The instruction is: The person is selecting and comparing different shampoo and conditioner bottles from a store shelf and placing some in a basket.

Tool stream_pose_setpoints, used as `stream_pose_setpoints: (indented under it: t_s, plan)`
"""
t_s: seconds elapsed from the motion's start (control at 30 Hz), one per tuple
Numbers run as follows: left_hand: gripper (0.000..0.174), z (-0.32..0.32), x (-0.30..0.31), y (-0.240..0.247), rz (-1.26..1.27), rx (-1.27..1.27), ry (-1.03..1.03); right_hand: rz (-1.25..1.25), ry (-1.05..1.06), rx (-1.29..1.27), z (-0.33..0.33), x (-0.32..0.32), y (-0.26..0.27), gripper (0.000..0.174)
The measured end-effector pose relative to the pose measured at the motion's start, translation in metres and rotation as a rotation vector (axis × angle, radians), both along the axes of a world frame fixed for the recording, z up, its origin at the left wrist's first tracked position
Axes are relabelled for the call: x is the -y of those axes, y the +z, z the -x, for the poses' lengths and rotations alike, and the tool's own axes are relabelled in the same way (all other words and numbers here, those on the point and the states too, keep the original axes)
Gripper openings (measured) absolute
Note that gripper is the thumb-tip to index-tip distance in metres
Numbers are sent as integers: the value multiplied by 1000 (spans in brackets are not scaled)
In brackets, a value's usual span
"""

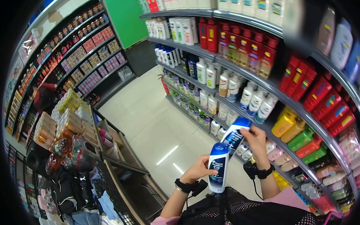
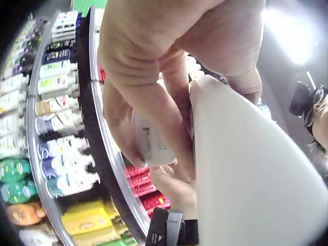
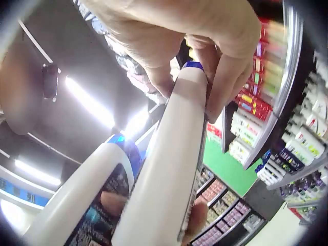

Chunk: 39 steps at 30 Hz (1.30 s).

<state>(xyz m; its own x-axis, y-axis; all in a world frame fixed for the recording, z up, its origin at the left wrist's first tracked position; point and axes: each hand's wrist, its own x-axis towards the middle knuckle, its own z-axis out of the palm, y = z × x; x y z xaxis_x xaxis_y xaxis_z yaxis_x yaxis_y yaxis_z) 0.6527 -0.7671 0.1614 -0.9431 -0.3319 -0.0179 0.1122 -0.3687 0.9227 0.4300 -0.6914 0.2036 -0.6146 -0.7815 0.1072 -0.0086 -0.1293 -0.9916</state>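
Note:
In the head view the left hand (image 1: 198, 168) grips a white bottle with a blue cap and dark label (image 1: 218, 168), held upright in front of the body. A second similar bottle (image 1: 233, 137), tilted, is pinched near its blue cap by the right hand (image 1: 255, 143), just behind and to the right of the first. The left wrist view has the left hand (image 2: 154, 66) close up beside a white bottle side (image 2: 246, 169). From the right wrist, the right hand (image 3: 205, 36) holds one bottle (image 3: 166, 154) by its cap end, with the other bottle (image 3: 77, 200) alongside.
Curved shelves (image 1: 249, 66) of bottles run along the right. At the left stand a display with wrapped packs (image 1: 71, 126) and piled clothes and bags (image 1: 82, 223). Tiled floor (image 1: 148, 109) lies between, with more stocked shelves (image 1: 87, 56) behind.

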Motion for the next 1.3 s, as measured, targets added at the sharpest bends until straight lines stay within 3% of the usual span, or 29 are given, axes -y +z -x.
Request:
stream_pose_setpoints:
  t_s: [0.13,0.3,0.5,0.6,0.67,0.77,0.97,1.03,1.13,1.3]
  plan:
    - [48,-13,59,-6,27,-16,176,-30,377,127,-24,89,-3,28]
    - [46,-19,154,-13,9,44,279,27,600,145,-23,205,-10,36]
    - [40,-18,269,17,33,-32,457,48,709,394,-11,342,14,31]
    - [52,-26,321,16,56,-97,500,62,723,452,-10,403,13,31]
    - [68,-30,350,26,69,-162,510,25,713,401,-9,434,20,32]
    - [72,-47,402,27,-10,-176,564,38,673,374,-19,489,13,35]
    - [62,-98,524,6,66,-106,549,-117,456,126,-38,586,-20,38]
    - [59,-117,570,4,76,-121,516,-60,358,140,-45,621,-44,39]
    - [63,-144,634,-11,116,-6,527,-120,237,72,-44,669,-79,39]
    - [53,-177,723,-23,85,9,487,-148,-78,-55,-38,739,-104,36]
